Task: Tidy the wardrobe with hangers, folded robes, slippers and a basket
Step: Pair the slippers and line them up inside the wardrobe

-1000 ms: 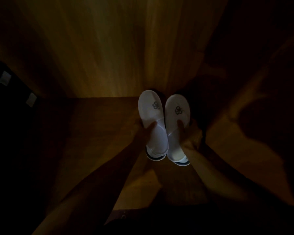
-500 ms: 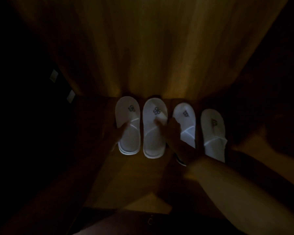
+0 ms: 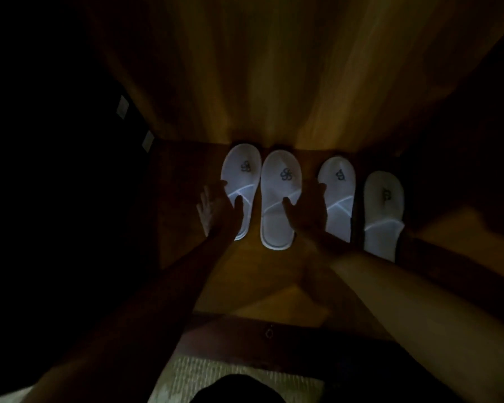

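Several white slippers with dark logos lie in a row on the dim wooden wardrobe floor, toes against the back panel. The left pair is the far-left slipper and its neighbour. A second pair, one slipper and another, lies to the right. My left hand lies with fingers spread at the far-left slipper's left side, thumb on its strap. My right hand lies flat between the second and third slippers, thumb over the second. Neither hand grips anything.
The wooden back panel rises just behind the slippers. Two pale tags show on the dark left wall. A dark sill and a light woven mat lie at the near edge.
A second ago both hands held the left pair by the straps, carrying it. The pair now lies on the floor beside the other pair, and both hands have loosened off it.
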A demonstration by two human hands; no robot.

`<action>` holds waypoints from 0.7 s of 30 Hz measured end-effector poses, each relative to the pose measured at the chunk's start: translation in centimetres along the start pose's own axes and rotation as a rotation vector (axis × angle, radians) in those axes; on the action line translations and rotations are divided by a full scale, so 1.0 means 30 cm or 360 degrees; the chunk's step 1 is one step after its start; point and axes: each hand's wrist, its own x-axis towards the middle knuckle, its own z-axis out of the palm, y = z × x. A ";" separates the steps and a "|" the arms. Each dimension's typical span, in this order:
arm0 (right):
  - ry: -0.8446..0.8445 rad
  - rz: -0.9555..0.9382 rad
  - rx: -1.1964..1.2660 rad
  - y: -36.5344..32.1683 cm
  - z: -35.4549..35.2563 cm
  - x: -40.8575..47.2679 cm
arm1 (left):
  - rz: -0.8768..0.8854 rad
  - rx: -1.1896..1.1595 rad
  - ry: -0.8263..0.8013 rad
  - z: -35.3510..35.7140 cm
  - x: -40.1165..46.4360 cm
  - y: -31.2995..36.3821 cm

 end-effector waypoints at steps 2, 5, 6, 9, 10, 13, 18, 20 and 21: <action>-0.0061 0.0010 -0.0073 -0.004 -0.089 -0.067 | 0.0107 -0.0150 0.0002 -0.061 -0.064 0.015; -0.0129 -0.0024 -0.0246 -0.061 -0.292 -0.189 | 0.0141 -0.0188 -0.0155 -0.220 -0.163 0.073; -0.0198 0.0004 -0.0223 -0.087 -0.368 -0.233 | 0.0108 -0.0169 -0.0252 -0.289 -0.206 0.116; -0.0365 0.0040 -0.0190 -0.155 -0.611 -0.400 | 0.0168 -0.0269 -0.0410 -0.470 -0.345 0.237; -0.0382 0.0026 -0.0207 -0.168 -0.694 -0.457 | 0.0174 -0.0333 -0.0446 -0.540 -0.391 0.291; -0.0449 0.0019 -0.0237 -0.213 -0.930 -0.607 | 0.0140 -0.0399 -0.0604 -0.727 -0.517 0.421; -0.0487 0.0008 -0.0164 -0.331 -1.243 -0.738 | 0.0189 -0.0372 -0.0635 -1.035 -0.642 0.600; -0.0487 -0.0036 -0.0174 -0.396 -1.334 -0.782 | 0.0210 -0.0339 -0.0637 -1.162 -0.667 0.662; -0.0495 -0.0063 -0.0181 -0.431 -1.372 -0.806 | 0.0228 -0.0321 -0.0619 -1.222 -0.676 0.685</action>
